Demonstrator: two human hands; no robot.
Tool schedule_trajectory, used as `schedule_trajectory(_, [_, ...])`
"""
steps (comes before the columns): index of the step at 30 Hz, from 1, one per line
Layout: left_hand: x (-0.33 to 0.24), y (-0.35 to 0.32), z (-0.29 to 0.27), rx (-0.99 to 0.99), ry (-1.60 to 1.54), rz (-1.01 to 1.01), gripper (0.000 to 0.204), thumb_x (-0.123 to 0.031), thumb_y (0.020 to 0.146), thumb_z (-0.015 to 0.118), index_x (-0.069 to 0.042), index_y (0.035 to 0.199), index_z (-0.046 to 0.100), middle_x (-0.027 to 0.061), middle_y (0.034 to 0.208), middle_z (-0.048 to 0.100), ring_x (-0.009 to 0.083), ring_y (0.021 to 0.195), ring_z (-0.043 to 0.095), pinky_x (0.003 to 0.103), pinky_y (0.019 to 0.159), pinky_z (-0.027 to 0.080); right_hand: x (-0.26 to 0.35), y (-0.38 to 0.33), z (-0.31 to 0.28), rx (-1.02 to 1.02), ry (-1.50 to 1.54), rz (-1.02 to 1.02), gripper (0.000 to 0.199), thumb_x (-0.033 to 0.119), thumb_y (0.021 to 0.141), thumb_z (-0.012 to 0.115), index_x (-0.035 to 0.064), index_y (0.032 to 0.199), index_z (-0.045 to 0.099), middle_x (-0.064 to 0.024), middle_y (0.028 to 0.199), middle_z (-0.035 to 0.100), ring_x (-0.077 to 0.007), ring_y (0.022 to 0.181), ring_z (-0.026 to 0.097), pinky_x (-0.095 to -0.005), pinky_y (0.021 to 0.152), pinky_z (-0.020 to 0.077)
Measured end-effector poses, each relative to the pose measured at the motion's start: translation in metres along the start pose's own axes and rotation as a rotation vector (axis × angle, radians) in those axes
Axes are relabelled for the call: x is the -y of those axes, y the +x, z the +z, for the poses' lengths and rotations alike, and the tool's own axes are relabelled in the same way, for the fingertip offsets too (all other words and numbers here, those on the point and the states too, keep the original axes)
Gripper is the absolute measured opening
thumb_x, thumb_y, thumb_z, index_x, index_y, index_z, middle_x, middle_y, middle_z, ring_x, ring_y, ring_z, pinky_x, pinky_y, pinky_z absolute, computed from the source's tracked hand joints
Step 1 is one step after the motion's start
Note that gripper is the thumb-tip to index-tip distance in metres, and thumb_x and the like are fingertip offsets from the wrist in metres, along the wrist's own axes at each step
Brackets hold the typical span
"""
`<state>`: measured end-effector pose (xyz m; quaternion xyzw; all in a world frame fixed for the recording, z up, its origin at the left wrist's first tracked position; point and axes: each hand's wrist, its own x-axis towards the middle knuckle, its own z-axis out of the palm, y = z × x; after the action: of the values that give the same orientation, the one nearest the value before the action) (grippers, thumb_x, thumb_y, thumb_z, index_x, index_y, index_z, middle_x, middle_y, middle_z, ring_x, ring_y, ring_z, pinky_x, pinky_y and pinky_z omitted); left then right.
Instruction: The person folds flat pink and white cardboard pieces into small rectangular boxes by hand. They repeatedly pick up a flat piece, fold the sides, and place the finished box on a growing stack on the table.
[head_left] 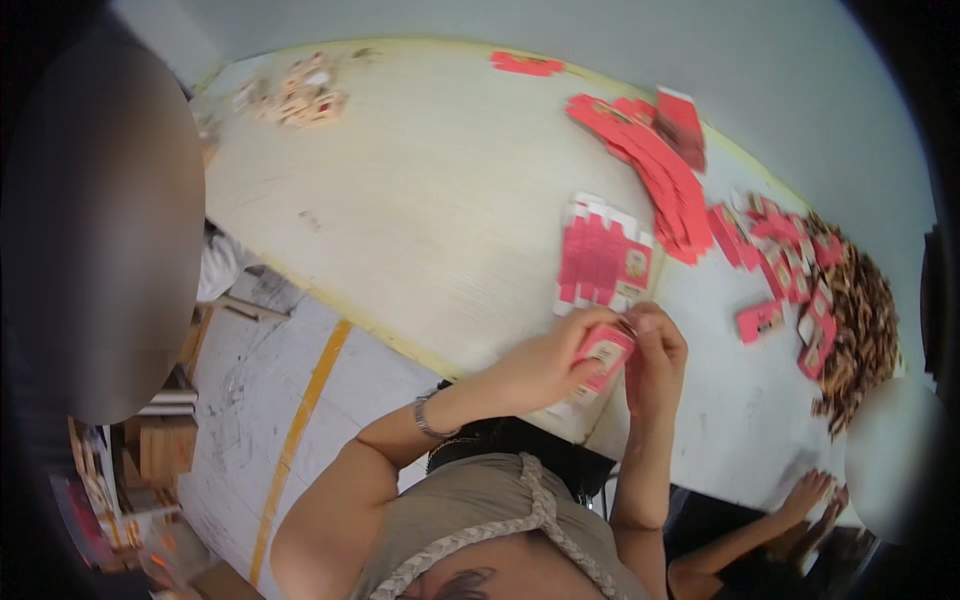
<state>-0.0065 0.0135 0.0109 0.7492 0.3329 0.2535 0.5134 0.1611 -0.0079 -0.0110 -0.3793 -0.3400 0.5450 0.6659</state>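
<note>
Curling, left hand [557, 352] grips pink box [606, 354]; right hand [655, 358] meets its end.

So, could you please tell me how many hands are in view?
4: the left hand holding a pink box, the right hand at the box's end, and a co-worker's two hands at lower right. Others may be hidden.

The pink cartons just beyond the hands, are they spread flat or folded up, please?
Spread flat: the pink cartons lie on the table, white flaps outspread.
</note>
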Motion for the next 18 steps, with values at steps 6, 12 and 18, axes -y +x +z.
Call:
schedule_trajectory(6, [0.014,-0.014,0.004,-0.028,-0.145,0.127,0.062,-0.009,0.085,0.062,-0.003,0.134,0.024,0.0219,0.125,0.044,0.0279,0.110,0.052,0.037,0.091,0.043,0.034,-0.006,0.003,0.144,-0.290,0.141,0.018,0.000,0.081,0.066,-0.0015,0.099,0.066,-0.0079,0.100,0.062,-0.0142,0.092,0.058,-0.0254,0.078,0.0476])
schedule_trajectory(12, [0.009,-0.011,0.004,0.006,-0.168,0.127,0.059,-0.008,0.086,0.062,-0.003,0.133,0.027,0.0179,0.123,0.046,0.0238,0.109,0.052,0.034,0.091,0.043,0.039,-0.021,0.004,0.138,-0.471,-0.036,0.017,0.003,0.083,0.063,-0.0006,0.100,0.067,-0.0128,0.102,0.062,-0.0176,0.091,0.059,-0.0278,0.078,0.0480])
schedule_trajectory(18, [0.015,-0.019,0.014,0.095,-0.261,-0.057,0.043,-0.008,0.088,0.059,-0.003,0.123,0.034,0.0138,0.117,0.047,0.0194,0.109,0.050,0.031,0.088,0.044,0.032,-0.047,-0.007,0.236,-0.733,-0.099,0.032,0.000,0.083,0.061,0.0033,0.114,0.061,-0.0131,0.122,0.056,-0.0244,0.104,0.056,-0.0341,0.084,0.0482])
